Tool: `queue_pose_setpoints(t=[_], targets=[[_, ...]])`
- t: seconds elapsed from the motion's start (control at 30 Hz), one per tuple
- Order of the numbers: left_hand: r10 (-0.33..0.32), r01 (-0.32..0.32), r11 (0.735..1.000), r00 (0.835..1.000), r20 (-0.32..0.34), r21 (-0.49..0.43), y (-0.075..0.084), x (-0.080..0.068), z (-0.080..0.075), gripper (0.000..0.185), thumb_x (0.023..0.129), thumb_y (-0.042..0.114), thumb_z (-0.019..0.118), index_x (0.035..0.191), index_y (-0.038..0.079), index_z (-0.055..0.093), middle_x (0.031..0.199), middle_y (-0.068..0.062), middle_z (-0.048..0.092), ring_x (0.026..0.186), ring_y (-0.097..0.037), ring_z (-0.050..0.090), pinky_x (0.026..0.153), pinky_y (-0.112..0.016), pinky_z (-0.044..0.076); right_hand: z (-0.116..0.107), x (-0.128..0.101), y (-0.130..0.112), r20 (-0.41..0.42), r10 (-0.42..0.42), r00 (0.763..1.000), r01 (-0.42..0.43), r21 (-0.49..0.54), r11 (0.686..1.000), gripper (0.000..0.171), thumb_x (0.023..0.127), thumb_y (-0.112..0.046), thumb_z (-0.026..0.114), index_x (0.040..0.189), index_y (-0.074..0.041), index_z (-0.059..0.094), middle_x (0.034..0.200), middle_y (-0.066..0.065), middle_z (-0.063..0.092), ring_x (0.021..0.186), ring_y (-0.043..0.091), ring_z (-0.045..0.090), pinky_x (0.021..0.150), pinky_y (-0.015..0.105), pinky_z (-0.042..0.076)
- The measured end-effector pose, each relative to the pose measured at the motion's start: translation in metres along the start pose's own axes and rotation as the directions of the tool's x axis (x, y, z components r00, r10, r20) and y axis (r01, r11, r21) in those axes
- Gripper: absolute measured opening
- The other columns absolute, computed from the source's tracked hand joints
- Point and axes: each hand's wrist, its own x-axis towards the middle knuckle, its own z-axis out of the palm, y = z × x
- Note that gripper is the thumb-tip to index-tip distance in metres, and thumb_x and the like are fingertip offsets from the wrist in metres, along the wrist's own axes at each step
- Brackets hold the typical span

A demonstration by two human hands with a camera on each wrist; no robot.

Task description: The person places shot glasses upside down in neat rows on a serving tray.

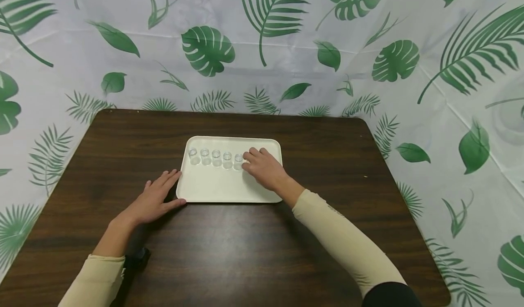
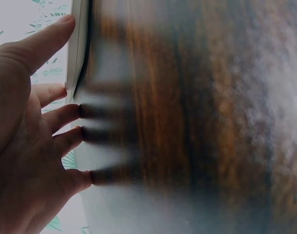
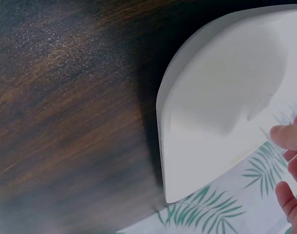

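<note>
the right hand rests on the white tray, fingers curled around the end cup of a row of small clear cups. the left hand lies flat and open on the counter, steadying the tray's corner. judging by this, the next move needs a gentle lift.

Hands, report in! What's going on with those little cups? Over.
Left hand flat on table, thumb at tray corner. Right hand on sixth clear cup, hidden. Five cups lined up.

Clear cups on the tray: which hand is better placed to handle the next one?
The right hand, probably. Its fingers already sit at the right end of the row of clear cups. The left hand lies flat on the table by the tray corner, steadying it.
</note>
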Motion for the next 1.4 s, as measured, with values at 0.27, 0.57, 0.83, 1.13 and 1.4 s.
queue_pose_setpoints(t=[0.27,0.57,0.83,1.13,1.4], targets=[[0.004,-0.004,1.0,1.0,0.006,-0.003,0.003,0.002,-0.005,0.087,0.091,0.049,0.065,0.154,0.002,0.027,0.156,-0.027,0.024,0.144,-0.048,0.016,0.102,-0.077,0.009,-0.004,0.0,0.002,-0.008,0.019,1.0,-0.019,0.004,1.0,0.017,0.087,-0.007,0.069,0.094,-0.02,0.075,0.116,0.004,0.061,0.102,0.025,0.051,0.08,0.037,0.041],[0.0,0.0,1.0,1.0,0.008,0.003,0.004,0.002,-0.007,0.088,0.091,0.05,0.065,0.153,0.001,0.027,0.155,-0.028,0.025,0.143,-0.048,0.017,0.102,-0.077,0.01,-0.004,-0.001,0.002,-0.052,0.075,0.996,-0.073,0.037,0.997,0.022,0.087,-0.01,0.063,0.099,-0.022,0.076,0.122,0.003,0.058,0.103,0.025,0.052,0.082,0.039,0.042],[0.003,-0.003,1.0,1.0,0.007,0.003,0.003,0.0,-0.005,0.088,0.091,0.049,0.066,0.153,0.001,0.028,0.155,-0.028,0.026,0.143,-0.048,0.017,0.101,-0.077,0.011,-0.007,-0.011,0.003,-0.091,0.089,0.992,-0.078,0.116,0.99,0.017,0.092,-0.018,0.063,0.104,-0.023,0.075,0.121,0.002,0.058,0.103,0.022,0.054,0.085,0.038,0.044],[0.0,0.0,1.0,1.0,0.006,0.003,0.002,0.0,-0.004,0.087,0.091,0.05,0.066,0.153,0.002,0.029,0.155,-0.027,0.026,0.143,-0.048,0.017,0.102,-0.077,0.011,-0.008,-0.022,0.011,-0.156,0.073,0.985,-0.043,0.185,0.982,0.012,0.093,-0.018,0.065,0.1,-0.02,0.074,0.117,0.003,0.058,0.099,0.022,0.054,0.082,0.038,0.044],[-0.004,0.004,1.0,1.0,-0.004,0.0,0.0,0.0,0.0,0.087,0.09,0.049,0.066,0.153,0.002,0.029,0.155,-0.027,0.026,0.143,-0.047,0.017,0.102,-0.076,0.011,-0.011,-0.04,0.019,-0.16,0.129,0.979,-0.085,0.259,0.962,0.018,0.093,-0.021,0.065,0.111,-0.018,0.07,0.12,0.005,0.057,0.104,0.023,0.054,0.083,0.04,0.044]])
